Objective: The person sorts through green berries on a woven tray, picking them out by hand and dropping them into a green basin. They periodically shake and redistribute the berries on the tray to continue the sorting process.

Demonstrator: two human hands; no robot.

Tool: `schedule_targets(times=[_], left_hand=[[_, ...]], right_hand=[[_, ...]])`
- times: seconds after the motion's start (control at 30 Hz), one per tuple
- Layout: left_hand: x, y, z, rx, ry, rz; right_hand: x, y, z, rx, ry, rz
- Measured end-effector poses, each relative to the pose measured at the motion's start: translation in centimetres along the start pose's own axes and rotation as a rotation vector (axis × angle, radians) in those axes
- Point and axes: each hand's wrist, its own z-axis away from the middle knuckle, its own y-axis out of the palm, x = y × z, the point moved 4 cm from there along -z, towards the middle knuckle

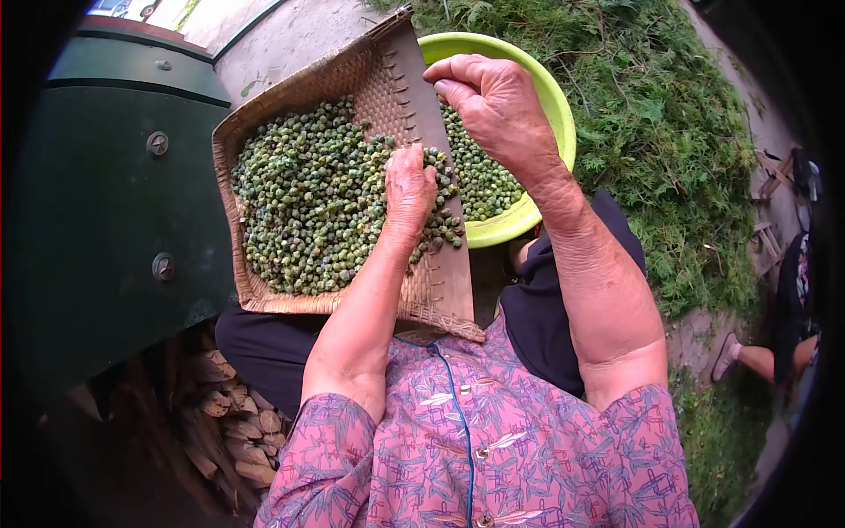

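Observation:
A woven tray (327, 303) with a flat board-like edge (429, 114) rests tilted above my lap, holding a heap of small round green cones (304, 198). My left hand (410, 187) is down on the heap near that edge, its fingers curled under and what they grip hidden. Several cones lie on the edge beside it. Under the tray's right side stands a yellow-green plastic basin (553, 110) with more green cones (482, 180) inside. Above the basin my right hand (497, 101) is closed in a pinch beside the tray's edge; anything between its fingertips is too small to make out.
Cut conifer branches (642, 141) cover the ground to the right. A dark green metal panel (106, 202) stands close on the left, with split firewood (246, 431) below it. At the far right, another person's leg and shoe (729, 356) show.

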Motion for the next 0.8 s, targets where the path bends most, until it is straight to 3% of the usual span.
schedule_targets(times=[0.1,0.17,0.2,0.37,0.47,0.63,0.7,0.8], left_hand=[[-0.3,0.1,-0.4,0.027,0.053,0.122],[0.1,0.8,-0.7,0.169,-0.099,0.507],[0.4,0.9,-0.8,0.132,-0.112,0.71],[2.0,-0.5,1.7,-0.034,-0.079,0.419],[0.8,-0.3,2.8,-0.03,0.031,0.03],[-1.0,0.9,1.3,0.009,0.047,0.118],[-1.8,1.0,0.9,0.045,0.026,0.39],[-1.2,0.8,1.6,-0.034,0.011,0.409]], right_hand=[[0.0,0.0,0.0,0.007,-0.007,0.02],[0.0,0.0,0.0,0.002,-0.008,0.009],[-0.1,0.0,0.0,0.002,-0.007,0.009],[0.1,0.0,0.1,0.008,0.02,0.002],[0.1,0.3,0.0,0.016,-0.001,0.01],[0.0,0.4,0.1,0.02,0.014,0.006],[-0.1,0.2,0.1,0.021,0.023,0.016],[-0.3,0.0,0.1,0.009,0.039,-0.009]])
